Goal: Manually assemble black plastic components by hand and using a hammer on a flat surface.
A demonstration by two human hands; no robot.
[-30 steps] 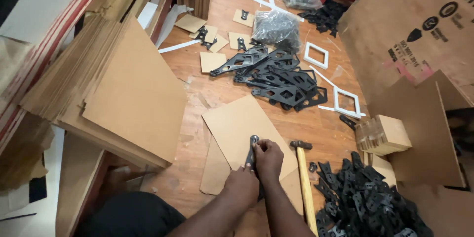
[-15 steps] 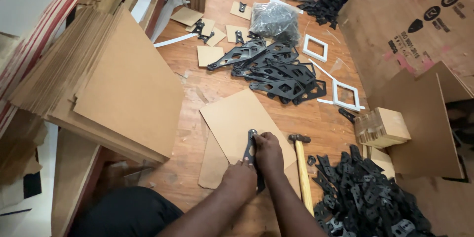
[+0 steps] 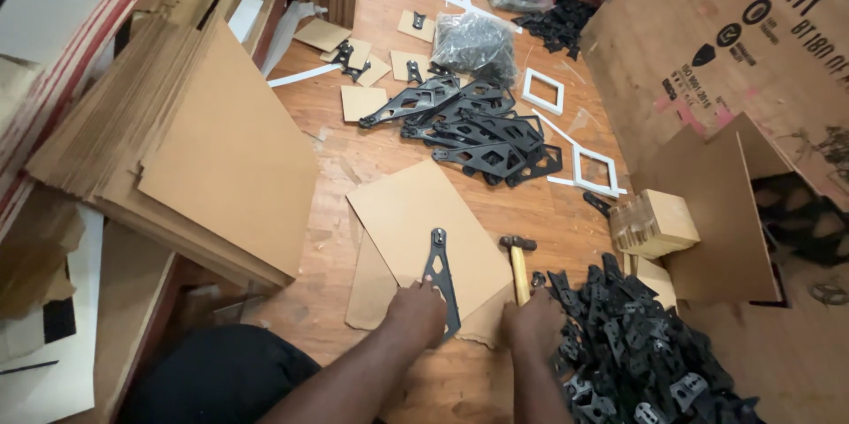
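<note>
Left of the cardboard sheet (image 3: 416, 212) on the floor, a stack of fibreboard panels (image 3: 203, 141) is leaned against the wall. A flat black bracket (image 3: 439, 278) is laid on the sheet — as padding, probably — and pinned at its near end by the left hand (image 3: 417, 313). At the sheet's right edge, the hammer (image 3: 520, 267) handle is grasped by the right hand (image 3: 533, 325); further right, small black parts (image 3: 637, 344) are heaped.

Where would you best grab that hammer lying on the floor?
Grip the hammer by its pale wooden handle, at the near end, coming from above on the person's side. It lies flat with the dark metal head pointing away, and the right hand is already at that end. The left hand rests on the black bracket.
</note>
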